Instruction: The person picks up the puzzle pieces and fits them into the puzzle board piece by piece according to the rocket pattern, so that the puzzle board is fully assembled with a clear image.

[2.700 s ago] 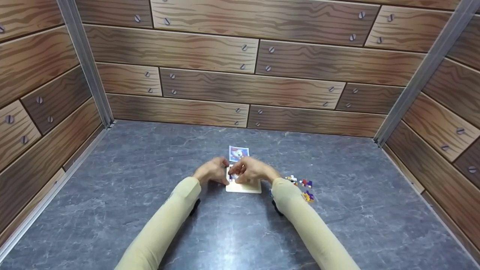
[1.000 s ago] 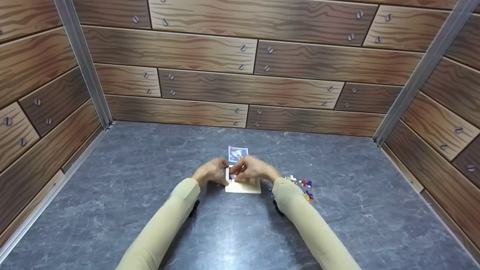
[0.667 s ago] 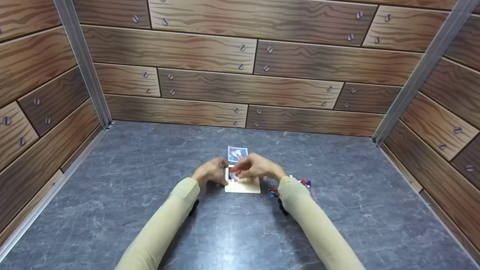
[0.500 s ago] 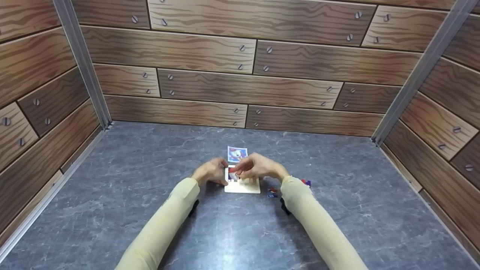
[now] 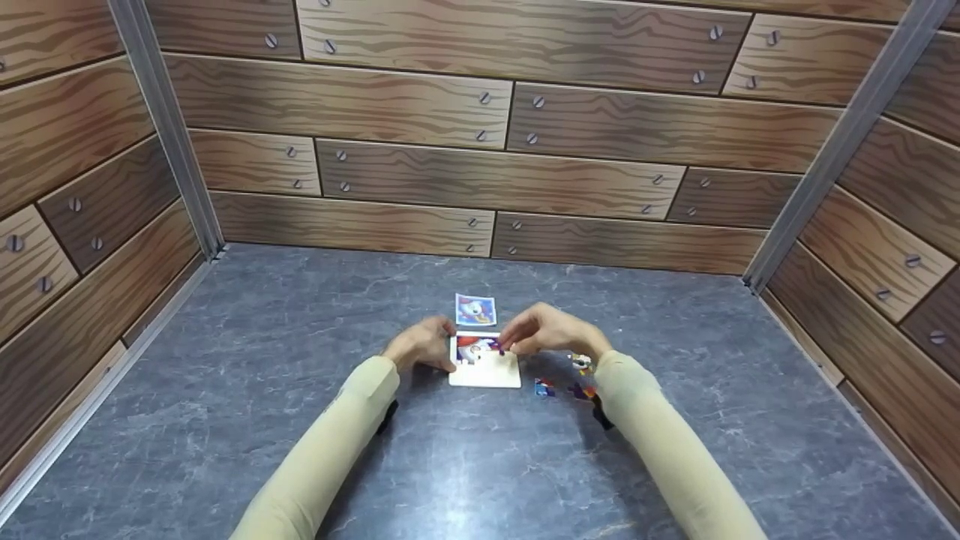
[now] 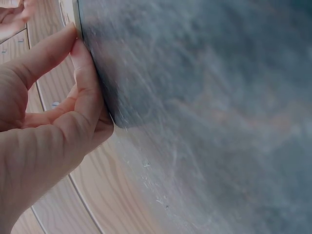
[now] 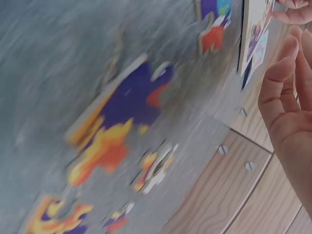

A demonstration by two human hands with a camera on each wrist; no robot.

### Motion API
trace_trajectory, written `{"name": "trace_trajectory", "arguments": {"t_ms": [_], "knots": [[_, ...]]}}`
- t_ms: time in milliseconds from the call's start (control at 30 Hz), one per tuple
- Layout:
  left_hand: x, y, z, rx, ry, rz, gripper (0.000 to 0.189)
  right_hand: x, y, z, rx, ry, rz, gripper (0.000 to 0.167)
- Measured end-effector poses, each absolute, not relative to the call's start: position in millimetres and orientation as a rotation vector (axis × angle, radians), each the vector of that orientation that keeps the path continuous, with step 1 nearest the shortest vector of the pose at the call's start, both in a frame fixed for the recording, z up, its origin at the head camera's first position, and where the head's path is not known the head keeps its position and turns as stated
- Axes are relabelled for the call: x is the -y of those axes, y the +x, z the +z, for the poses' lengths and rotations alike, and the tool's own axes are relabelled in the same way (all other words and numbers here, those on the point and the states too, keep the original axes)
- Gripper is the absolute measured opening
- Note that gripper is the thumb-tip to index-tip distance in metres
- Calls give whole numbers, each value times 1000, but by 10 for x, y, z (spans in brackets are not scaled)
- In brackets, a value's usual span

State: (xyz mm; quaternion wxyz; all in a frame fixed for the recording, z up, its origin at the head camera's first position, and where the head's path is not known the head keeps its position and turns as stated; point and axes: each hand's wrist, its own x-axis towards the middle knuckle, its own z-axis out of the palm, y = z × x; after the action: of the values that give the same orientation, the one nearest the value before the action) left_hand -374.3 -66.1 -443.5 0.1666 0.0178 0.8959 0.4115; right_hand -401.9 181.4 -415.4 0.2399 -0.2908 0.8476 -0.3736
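In the head view a pale puzzle tray (image 5: 486, 376) lies flat on the table. Puzzle pieces (image 5: 472, 346) with red, white and purple parts fill its upper left. My left hand (image 5: 426, 344) grips the tray's left edge; the left wrist view shows thumb and fingers (image 6: 53, 51) curled at that edge. Over the tray's upper right is my right hand (image 5: 551, 331), its fingertips beside a purple bit of puzzle. Thumb and fingers are close together in the right wrist view; whether a piece is between them cannot be seen.
A picture card (image 5: 475, 310) lies behind the tray. Loose pieces lie to the right: a blue and red one (image 5: 544, 388), a purple and orange one (image 7: 131, 105) and a white and orange one (image 7: 157, 168). Wood-patterned walls (image 5: 495, 165) enclose the table.
My right hand has moved right across the tray, uncovering puzzle pieces at its upper left. My left hand has stayed at the tray's left edge.
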Motion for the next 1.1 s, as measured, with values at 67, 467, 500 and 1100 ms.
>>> {"name": "trace_trajectory", "arguments": {"t_ms": [67, 467, 500, 1100], "knots": [[647, -3752, -4433, -2536, 17, 1165, 58, -1878, -4023, -4166, -2341, -798, -1002, 29], [633, -3757, -4419, -2514, 5, 1202, 57, -2248, -4047, -4182, -2401, -743, -983, 29], [632, -3755, -4416, -2515, -1, 1195, 57, -2276, -4053, -4189, -2402, -740, -989, 29], [666, -3754, -4445, -2545, 53, 1169, 58, -2576, -4082, -4187, -2460, -621, -968, 25]]}}
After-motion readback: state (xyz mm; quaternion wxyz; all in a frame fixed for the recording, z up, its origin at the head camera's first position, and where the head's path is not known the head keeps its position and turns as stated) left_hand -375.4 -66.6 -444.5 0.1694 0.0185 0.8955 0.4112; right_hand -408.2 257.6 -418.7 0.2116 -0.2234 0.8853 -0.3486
